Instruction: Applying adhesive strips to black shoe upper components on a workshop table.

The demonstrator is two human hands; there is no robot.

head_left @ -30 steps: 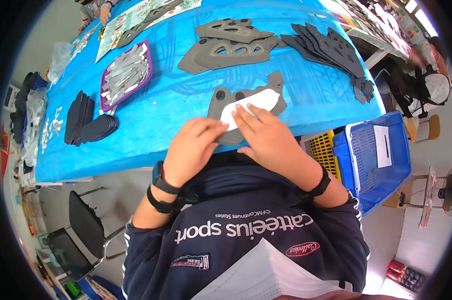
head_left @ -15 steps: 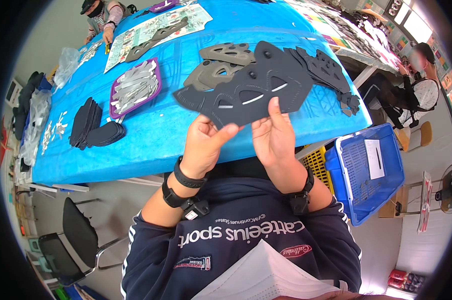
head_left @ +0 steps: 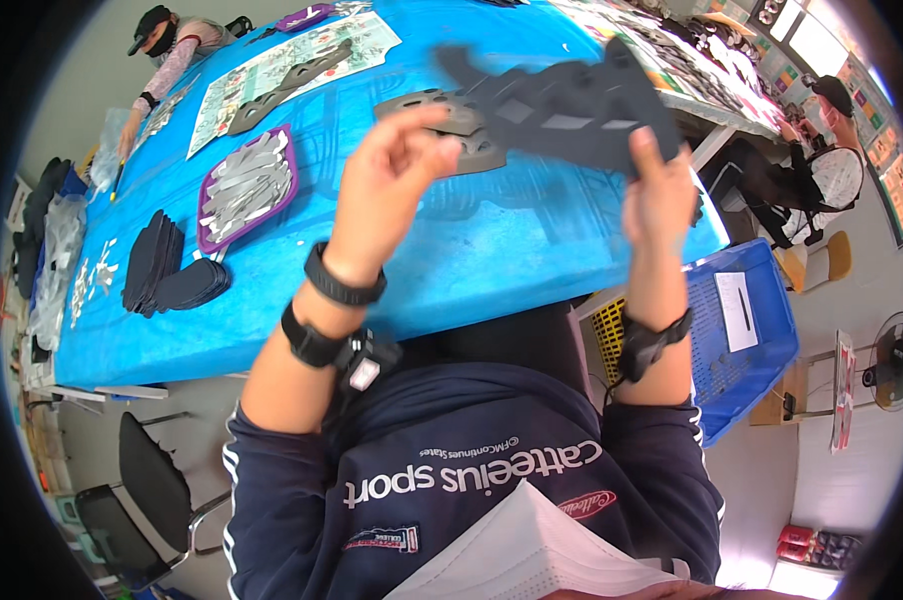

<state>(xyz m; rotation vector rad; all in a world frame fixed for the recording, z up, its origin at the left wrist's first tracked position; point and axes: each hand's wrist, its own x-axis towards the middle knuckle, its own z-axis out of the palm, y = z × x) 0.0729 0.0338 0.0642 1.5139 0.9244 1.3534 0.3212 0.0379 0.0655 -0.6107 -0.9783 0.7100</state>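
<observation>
Straight down over the wearer's front, the view is taken from the left of two head-worn fisheyes! The white mask (head_left: pixel 512 540) and dark shirt (head_left: pixel 472 420) are caught hugely close at the bottom; beyond them, at arm's length, the left hand (head_left: pixel 397 165) and right hand (head_left: pixel 662 190) are framed. The worktop (head_left: pixel 272 290) is looked down on from its near side, and toward the rim (a round black one) straight edges are bowed. Left is kept as the wearer's left.
</observation>
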